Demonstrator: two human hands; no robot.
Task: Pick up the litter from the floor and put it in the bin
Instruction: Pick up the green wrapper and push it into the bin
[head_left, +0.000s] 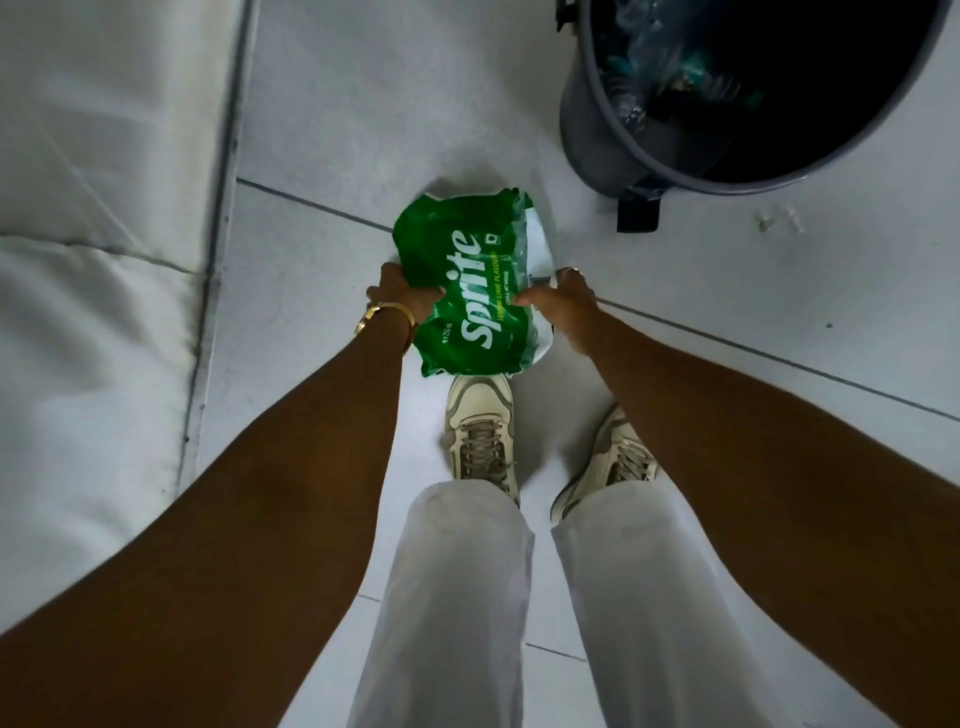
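A crumpled green Sprite plastic wrapper (467, 280) is low over the white tiled floor, just beyond my shoes. My left hand (400, 291) grips its left edge, a gold bangle on that wrist. My right hand (563, 301) pinches its right edge, a ring on one finger. The grey pedal bin (587, 130) stands at the upper right with its mouth open toward me; clear plastic and other litter lie inside.
A white mattress or cushion (93, 260) fills the left side along a dark seam. Small white scraps (779, 218) lie on the tiles right of the bin's black pedal (638, 210). My two shoes stand just below the wrapper.
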